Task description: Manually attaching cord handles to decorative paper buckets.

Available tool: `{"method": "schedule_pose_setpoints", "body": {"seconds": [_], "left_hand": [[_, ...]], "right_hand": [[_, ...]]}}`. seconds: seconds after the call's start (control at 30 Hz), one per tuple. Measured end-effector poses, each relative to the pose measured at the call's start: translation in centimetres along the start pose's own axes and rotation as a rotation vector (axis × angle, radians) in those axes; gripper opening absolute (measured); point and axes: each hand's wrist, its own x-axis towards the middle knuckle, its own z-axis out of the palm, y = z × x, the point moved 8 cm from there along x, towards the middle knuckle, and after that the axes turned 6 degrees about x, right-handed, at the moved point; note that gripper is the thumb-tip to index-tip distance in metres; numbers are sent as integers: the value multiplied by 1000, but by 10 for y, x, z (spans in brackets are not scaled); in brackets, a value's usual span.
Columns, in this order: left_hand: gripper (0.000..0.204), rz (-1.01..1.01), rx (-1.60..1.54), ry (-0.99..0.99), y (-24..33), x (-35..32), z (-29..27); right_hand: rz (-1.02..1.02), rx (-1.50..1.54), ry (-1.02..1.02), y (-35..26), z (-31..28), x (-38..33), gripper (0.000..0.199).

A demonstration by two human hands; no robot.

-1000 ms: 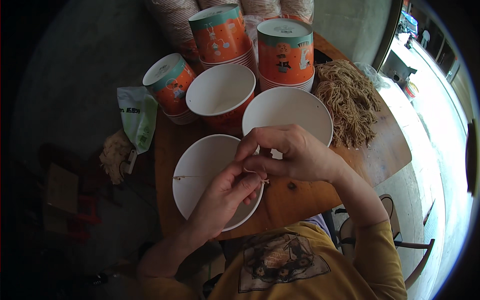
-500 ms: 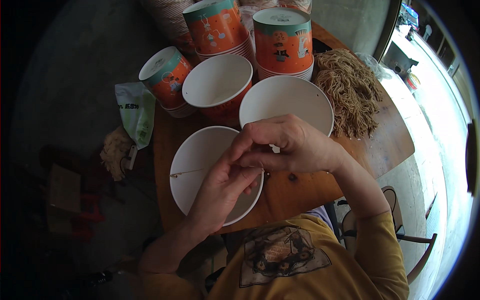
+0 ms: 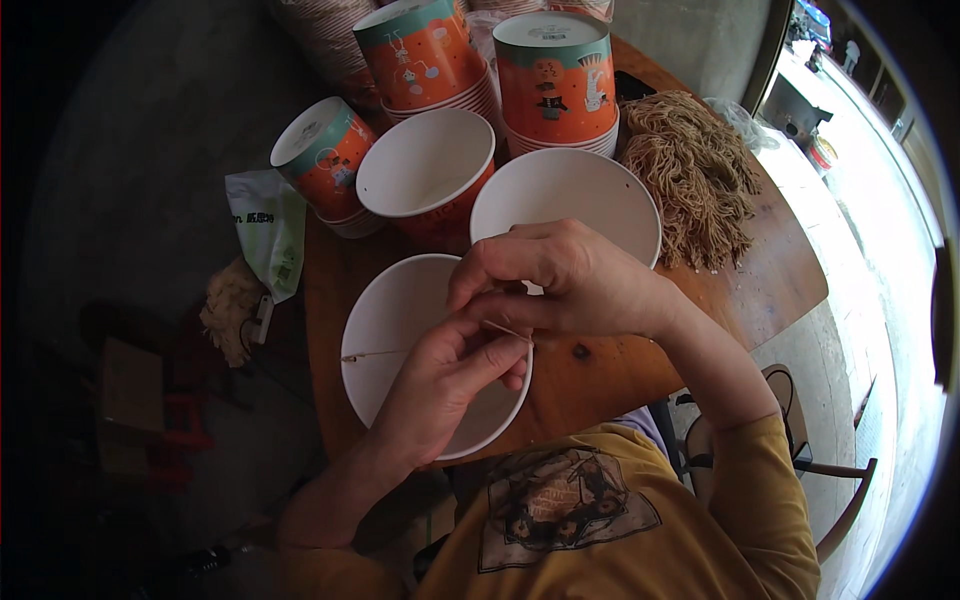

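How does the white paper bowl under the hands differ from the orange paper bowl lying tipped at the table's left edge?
The white paper bowl stands upright, mouth up, showing its white inside; the orange paper bowl lies tilted on a stack, showing its printed orange wall and pale base. A thin tan strand crosses the white bowl's rim; none shows on the orange one. Both hands work over the white bowl; the orange one is untouched. Both sit on the round wooden table.
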Motion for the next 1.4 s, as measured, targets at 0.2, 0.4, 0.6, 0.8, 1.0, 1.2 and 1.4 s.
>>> {"method": "schedule_pose_setpoints", "body": {"seconds": [0.2,0.4,0.6,0.8,1.0,1.2,1.4], "left_hand": [[12,-38,-43,18,-1,3,2],[17,7,-38,77,3,3,-7],[19,-40,-31,68,0,6,-6],[18,-56,-41,52,-1,7,-5],[15,-70,-24,17,-1,6,-5],[11,-135,-112,-4,-9,8,-6],[10,-174,-116,31,-1,3,-8]], "right_hand": [[-101,-388,115,-11,-10,-4,12],[-36,-598,253,-38,3,-41,24],[70,-594,312,-37,9,-59,35],[104,-640,291,-32,9,-61,32],[104,-503,375,-29,4,-63,27],[86,-474,426,-36,9,-74,32],[-169,-660,369,-57,41,-71,30]]}}
